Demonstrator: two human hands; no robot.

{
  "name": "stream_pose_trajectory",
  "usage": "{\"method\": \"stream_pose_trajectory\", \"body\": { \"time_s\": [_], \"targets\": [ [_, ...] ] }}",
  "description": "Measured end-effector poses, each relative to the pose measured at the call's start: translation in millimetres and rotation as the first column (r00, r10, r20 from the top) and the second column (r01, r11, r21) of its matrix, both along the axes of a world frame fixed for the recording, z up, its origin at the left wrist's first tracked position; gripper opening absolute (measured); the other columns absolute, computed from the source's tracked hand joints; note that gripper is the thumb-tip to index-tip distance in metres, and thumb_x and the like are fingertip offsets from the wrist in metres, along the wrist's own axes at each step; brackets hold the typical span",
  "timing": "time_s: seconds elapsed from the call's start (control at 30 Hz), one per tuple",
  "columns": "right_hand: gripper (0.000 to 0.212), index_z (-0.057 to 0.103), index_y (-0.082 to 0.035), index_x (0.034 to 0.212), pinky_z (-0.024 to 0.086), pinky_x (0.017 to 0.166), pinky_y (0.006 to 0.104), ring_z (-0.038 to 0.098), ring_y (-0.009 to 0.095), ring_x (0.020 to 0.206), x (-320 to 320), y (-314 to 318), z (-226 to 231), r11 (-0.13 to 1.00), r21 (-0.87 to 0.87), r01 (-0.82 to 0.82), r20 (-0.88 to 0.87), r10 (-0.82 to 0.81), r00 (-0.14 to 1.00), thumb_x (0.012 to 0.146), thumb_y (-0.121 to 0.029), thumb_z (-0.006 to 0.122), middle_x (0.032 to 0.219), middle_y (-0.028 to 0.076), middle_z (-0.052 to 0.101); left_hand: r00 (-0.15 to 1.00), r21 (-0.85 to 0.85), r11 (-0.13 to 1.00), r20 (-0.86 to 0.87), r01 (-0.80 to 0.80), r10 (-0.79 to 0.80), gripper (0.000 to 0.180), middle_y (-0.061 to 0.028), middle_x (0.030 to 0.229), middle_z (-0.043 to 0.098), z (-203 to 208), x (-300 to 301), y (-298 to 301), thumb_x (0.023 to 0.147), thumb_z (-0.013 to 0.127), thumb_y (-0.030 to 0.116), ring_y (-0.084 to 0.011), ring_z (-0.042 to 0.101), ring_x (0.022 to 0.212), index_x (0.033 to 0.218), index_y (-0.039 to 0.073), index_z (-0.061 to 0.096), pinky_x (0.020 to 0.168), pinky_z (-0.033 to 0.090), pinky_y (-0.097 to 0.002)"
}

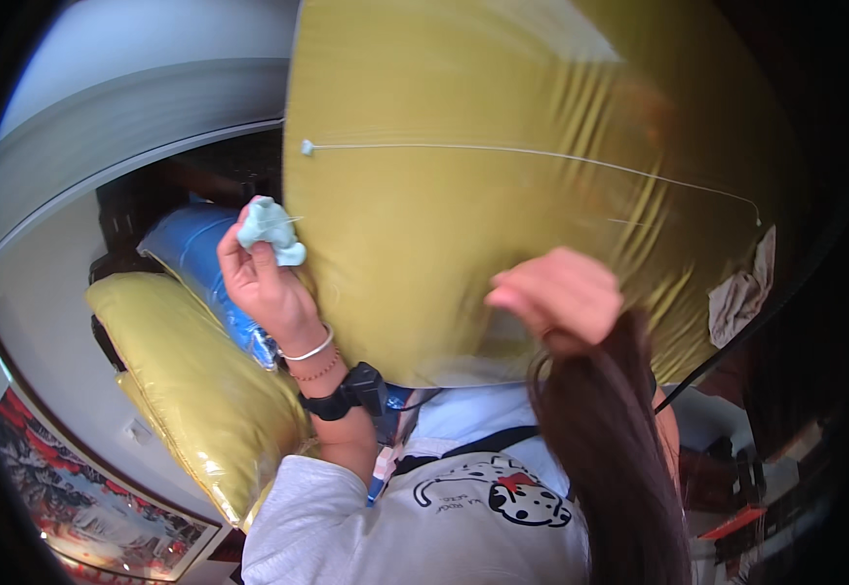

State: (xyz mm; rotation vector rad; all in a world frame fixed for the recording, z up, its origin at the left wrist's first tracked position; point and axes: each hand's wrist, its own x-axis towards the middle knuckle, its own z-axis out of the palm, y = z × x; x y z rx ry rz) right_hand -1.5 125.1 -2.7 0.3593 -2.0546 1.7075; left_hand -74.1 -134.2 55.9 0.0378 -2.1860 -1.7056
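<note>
My left hand pinches a small pale blue soft piece, fabric-like with rounded lobes, between thumb and fingers. A short thin white strand sticks out of its side. My right hand hovers over a large yellow sheet-like surface, blurred by motion, with its fingers curled together; whatever it may hold is too small to make out. Across the yellow surface runs a thin white cord, with a small pale blue bit at its left end.
A crumpled whitish cloth lies at the yellow surface's right edge. To the left are a stuffed yellow bag and a blue bag. A framed picture is at the lower left. Long hair hangs beside my right arm.
</note>
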Motion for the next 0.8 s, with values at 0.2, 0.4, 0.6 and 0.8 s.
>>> {"method": "stream_pose_trajectory", "body": {
  "time_s": [0.2, 0.4, 0.6, 0.8],
  "targets": [
    [0.021, 0.054, -0.004, 0.063, 0.033, 0.040, 0.0290, 0.046, 0.017, 0.048, -31, -81, 41, 0.994, -0.058, -0.088, -0.122, 0.081, 0.989, 0.065, -0.015, 0.072, 0.057, 0.003, 0.043, 1.000, 0.090, 0.996, 0.010, 0.029, -0.030, 0.023, -0.0177, 0.113, 0.057, 3, -5, 7, 0.088, 0.054, 0.003, -0.0214, 0.056, 0.102, 0.109, -0.002, 0.049, 0.091, 0.044, -0.0325],
    [0.018, 0.061, -0.003, 0.075, 0.040, 0.042, 0.0291, 0.051, 0.016, 0.051, -64, -108, 46, 0.992, -0.099, 0.080, -0.160, -0.095, 0.982, 0.060, -0.009, 0.069, 0.064, 0.004, 0.050, 0.996, 0.212, 0.977, 0.072, 0.031, -0.047, 0.038, -0.0169, 0.109, 0.058, 15, -2, 18, 0.087, 0.052, 0.000, -0.0196, 0.057, 0.098, 0.121, 0.000, 0.037, 0.085, 0.046, -0.0308],
    [0.022, 0.064, -0.001, 0.081, 0.037, 0.040, 0.0257, 0.049, 0.014, 0.048, -63, -127, 51, 0.986, -0.063, 0.154, -0.171, -0.163, 0.972, 0.060, -0.009, 0.067, 0.062, 0.001, 0.051, 0.993, 0.196, 0.980, 0.121, -0.023, -0.001, 0.034, -0.0159, 0.108, 0.059, 21, 0, 21, 0.086, 0.049, -0.002, -0.0193, 0.057, 0.097, 0.118, 0.000, 0.040, 0.084, 0.046, -0.0299],
    [0.024, 0.064, 0.001, 0.083, 0.032, 0.039, 0.0262, 0.046, 0.013, 0.046, -61, -135, 47, 0.968, -0.042, 0.248, -0.129, -0.251, 0.959, 0.062, -0.010, 0.066, 0.058, 0.000, 0.047, 0.993, 0.311, 0.950, 0.099, 0.036, -0.070, 0.031, -0.0161, 0.107, 0.059, 16, 3, 7, 0.083, 0.051, -0.004, -0.0202, 0.058, 0.097, 0.114, 0.000, 0.045, 0.084, 0.047, -0.0311]
  ]
}}
